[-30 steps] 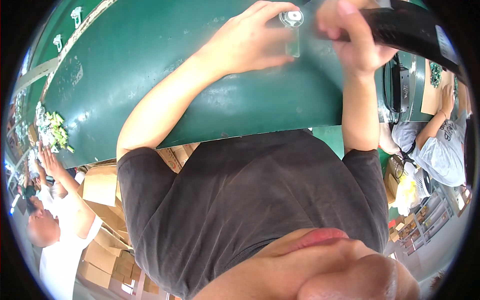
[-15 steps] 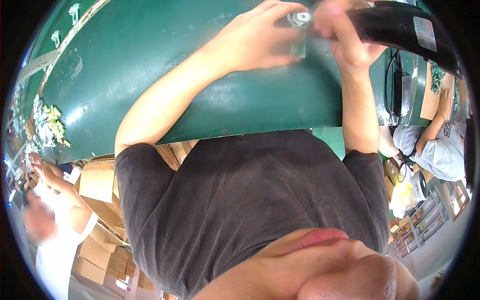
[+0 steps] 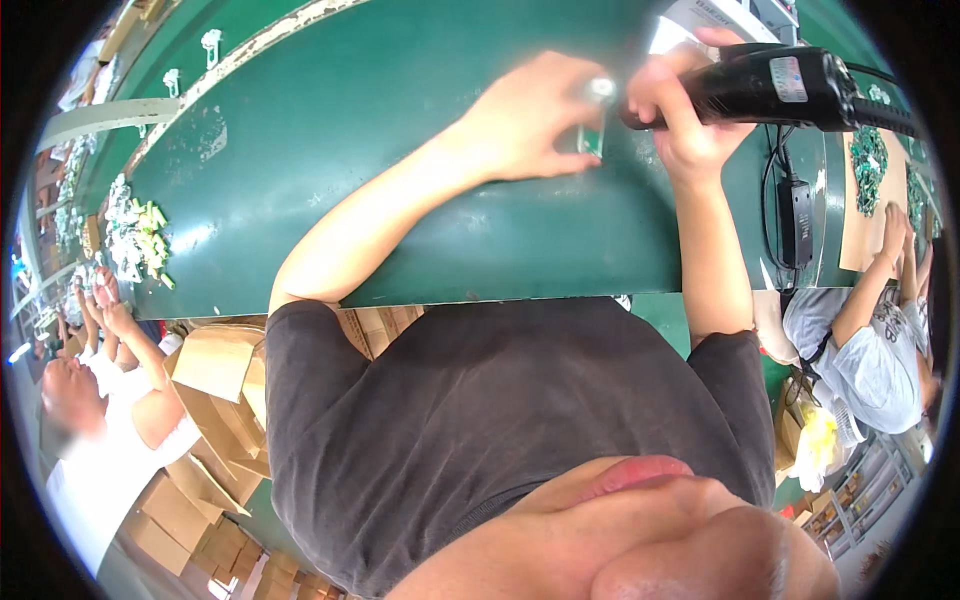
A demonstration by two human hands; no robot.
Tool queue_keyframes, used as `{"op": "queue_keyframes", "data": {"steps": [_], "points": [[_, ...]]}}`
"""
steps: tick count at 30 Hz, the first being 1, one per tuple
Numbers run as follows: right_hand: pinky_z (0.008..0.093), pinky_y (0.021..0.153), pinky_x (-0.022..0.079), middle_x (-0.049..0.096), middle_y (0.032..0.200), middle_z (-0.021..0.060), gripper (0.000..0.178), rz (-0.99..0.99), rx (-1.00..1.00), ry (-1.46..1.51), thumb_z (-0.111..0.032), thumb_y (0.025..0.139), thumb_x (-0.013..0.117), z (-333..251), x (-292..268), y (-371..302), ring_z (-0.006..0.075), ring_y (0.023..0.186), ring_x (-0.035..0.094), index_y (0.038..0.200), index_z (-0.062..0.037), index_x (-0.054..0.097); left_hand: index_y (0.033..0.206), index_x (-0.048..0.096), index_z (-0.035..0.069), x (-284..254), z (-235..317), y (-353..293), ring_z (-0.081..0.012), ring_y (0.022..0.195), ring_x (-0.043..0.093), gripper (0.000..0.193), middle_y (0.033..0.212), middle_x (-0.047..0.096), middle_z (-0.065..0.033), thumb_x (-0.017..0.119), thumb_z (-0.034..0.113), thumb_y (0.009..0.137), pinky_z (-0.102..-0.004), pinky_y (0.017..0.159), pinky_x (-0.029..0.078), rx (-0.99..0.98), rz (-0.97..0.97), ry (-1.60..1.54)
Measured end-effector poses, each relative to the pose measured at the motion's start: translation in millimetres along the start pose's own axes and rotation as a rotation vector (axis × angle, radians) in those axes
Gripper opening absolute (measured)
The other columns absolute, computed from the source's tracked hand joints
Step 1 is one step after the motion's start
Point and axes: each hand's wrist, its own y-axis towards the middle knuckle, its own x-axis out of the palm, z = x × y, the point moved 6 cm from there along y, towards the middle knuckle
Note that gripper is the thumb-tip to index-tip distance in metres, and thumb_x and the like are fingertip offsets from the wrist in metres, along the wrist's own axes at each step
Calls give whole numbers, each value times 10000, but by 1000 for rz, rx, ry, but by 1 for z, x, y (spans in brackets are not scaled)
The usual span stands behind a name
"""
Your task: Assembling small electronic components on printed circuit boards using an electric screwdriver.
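1. Left hand (image 3: 540,118): set in a narrow grip, holding a clear part (image 3: 591,140) between thumb and fingers. The thumb lies on the side nearer the body; the fingers curve around the far side and are blurred.
2. Left forearm (image 3: 385,212): angled from the tabletop's near edge away from the body and to the right. The elbow is bent and set out to the left; the back of the hand faces the camera.
3. Clear part: located above the middle of the green tabletop (image 3: 520,240), at the left hand's fingertips, with a whitish round end (image 3: 601,88) away from the body. Contact with the tabletop cannot be determined.
4. Right hand (image 3: 692,125): closed around a black tool (image 3: 740,95), partly blurred.
5. Right forearm (image 3: 715,262): directed almost straight away from the body, leaning slightly left toward the wrist.
6. Black tool: held crosswise, left end just beside the clear part. A pale label (image 3: 788,79) faces the camera; a cable (image 3: 885,117) leaves the right end.
7. Adapter (image 3: 796,225): black, on the tabletop to the right of the right forearm.
8. Yellow-green pieces (image 3: 152,242): piled at the tabletop's left, well apart from both hands.
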Motion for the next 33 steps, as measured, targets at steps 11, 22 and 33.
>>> {"op": "queue_keyframes", "data": {"steps": [11, 22, 33], "points": [[295, 839, 554, 724, 1017, 65, 394, -32, 37, -243, -38, 855, 780, 33, 9, -16, 130, 888, 683, 1201, 5, 596, 1182, 665, 76, -128, -223, 20, -376, 1119, 641, 468, 1175, 674, -171, 819, 210, 761, -421, 991, 507, -491, 173, 188], [263, 508, 465, 693, 791, 78, 433, -19, 9, 40, 53, 894, 684, 18, 22, -14, 132, 602, 620, 1303, 25, 546, 894, 759, 101, -104, -247, 47, -369, 1045, 566, 158, 1058, 607, -121, 817, 181, 770, -464, 940, 475, -373, 197, 526], [274, 442, 454, 497, 665, 34, 643, 34, -342, -203, -23, 964, 611, -77, -37, 40, 115, 481, 484, 1511, -21, 272, 793, 742, 81, -20, -24, 26, -412, 1369, 427, 86, 1459, 499, -201, 812, 119, 758, -466, 1164, 339, -121, 20, -145]]}}
